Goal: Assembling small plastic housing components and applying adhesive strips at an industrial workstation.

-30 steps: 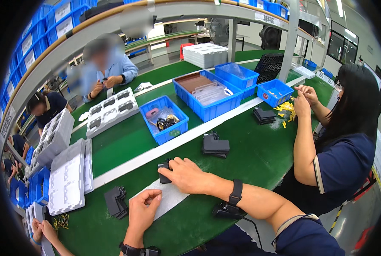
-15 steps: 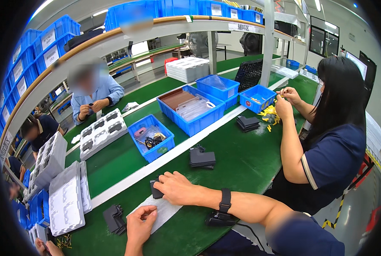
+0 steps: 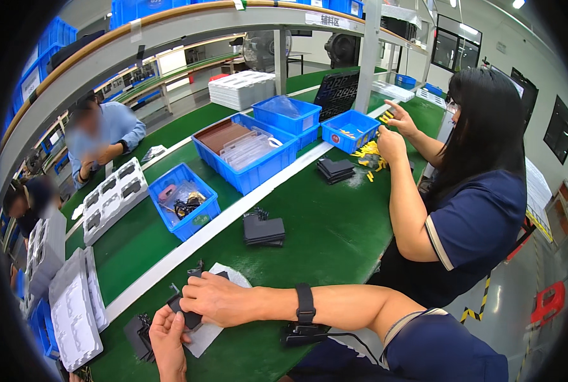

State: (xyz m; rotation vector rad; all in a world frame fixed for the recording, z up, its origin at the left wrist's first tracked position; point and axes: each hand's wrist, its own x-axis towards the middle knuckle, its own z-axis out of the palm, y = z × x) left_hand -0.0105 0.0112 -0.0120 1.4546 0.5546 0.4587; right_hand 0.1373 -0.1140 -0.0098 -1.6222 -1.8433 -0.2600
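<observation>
A flat black plastic part (image 3: 189,314), with a small stub on its far side, is held between my two hands just over a white sheet (image 3: 205,339) on the green table. My right hand (image 3: 219,299) is closed on it from above, fingers bent over its top. Thumb and fingers of my left hand (image 3: 167,340) pinch its left edge. My right hand and the part hide much of the sheet. A stack of similar black L-shaped parts (image 3: 263,230) lies beyond my right hand. More black parts (image 3: 140,336) lie left of my left hand.
A blue bin (image 3: 183,202) holds bagged pieces and cables; a larger blue bin (image 3: 245,153) holds brown and clear sheets. White molded trays (image 3: 74,318) lean at the left. A co-worker (image 3: 475,210) on the right handles yellow pieces (image 3: 370,153). Another person (image 3: 105,137) sits across.
My right hand has brought the black part left off the table, and my left hand, open and empty before, now pinches its edge. The view has shifted right.
</observation>
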